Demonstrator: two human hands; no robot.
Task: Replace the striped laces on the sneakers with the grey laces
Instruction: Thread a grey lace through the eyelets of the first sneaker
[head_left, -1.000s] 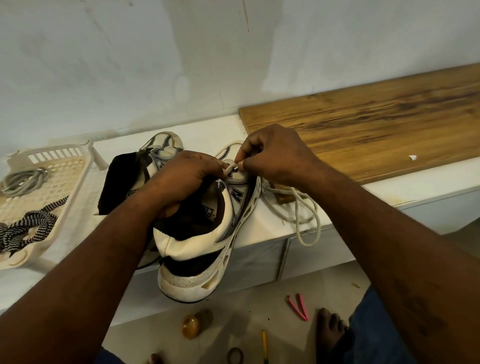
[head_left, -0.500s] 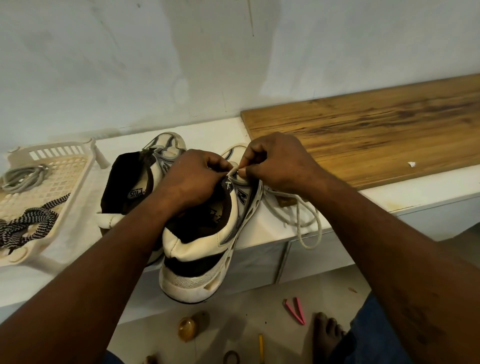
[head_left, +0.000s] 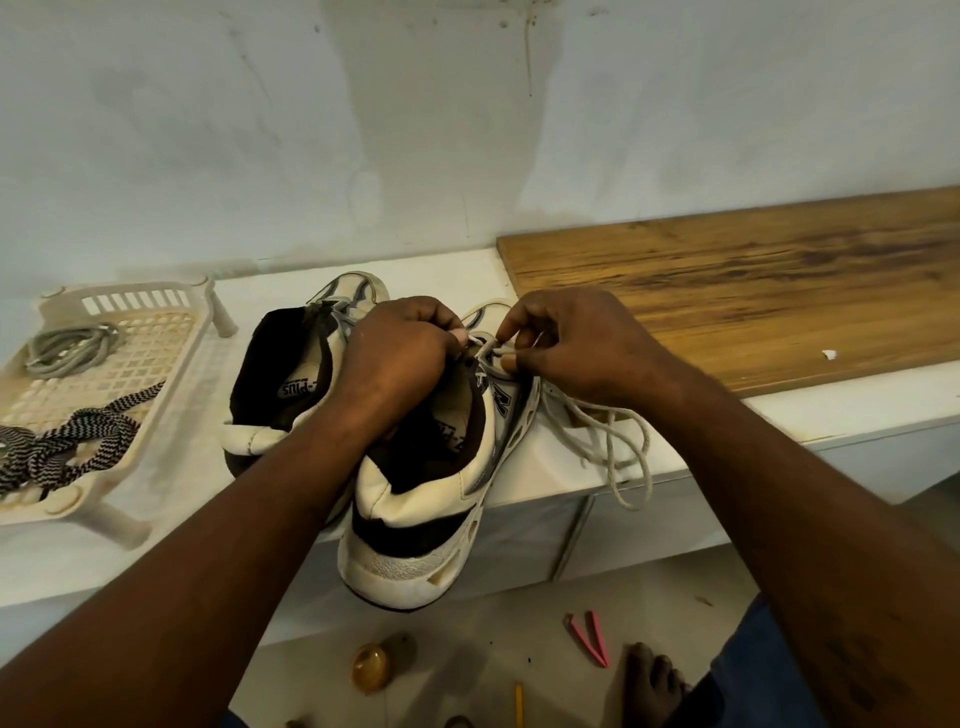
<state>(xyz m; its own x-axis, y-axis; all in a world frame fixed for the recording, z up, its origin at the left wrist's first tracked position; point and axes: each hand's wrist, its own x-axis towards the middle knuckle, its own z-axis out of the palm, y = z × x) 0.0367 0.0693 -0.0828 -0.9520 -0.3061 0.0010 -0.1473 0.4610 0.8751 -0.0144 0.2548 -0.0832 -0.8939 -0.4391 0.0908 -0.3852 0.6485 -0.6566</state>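
Pinching the lace (head_left: 483, 347) above the near sneaker's (head_left: 415, 566) tongue, left hand (head_left: 400, 358) grips its left part, right hand (head_left: 566, 343) its right; slack trails right.

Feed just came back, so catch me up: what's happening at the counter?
A person is threading a grey lace into the nearer sneaker, whose heel overhangs the counter edge. The left-hand grip and right-hand grip both pinch that lace up by the eyelets. Its loose length trails off to the right. The second sneaker lies alongside on the left. The basket holds the striped laces and another grey bundle.
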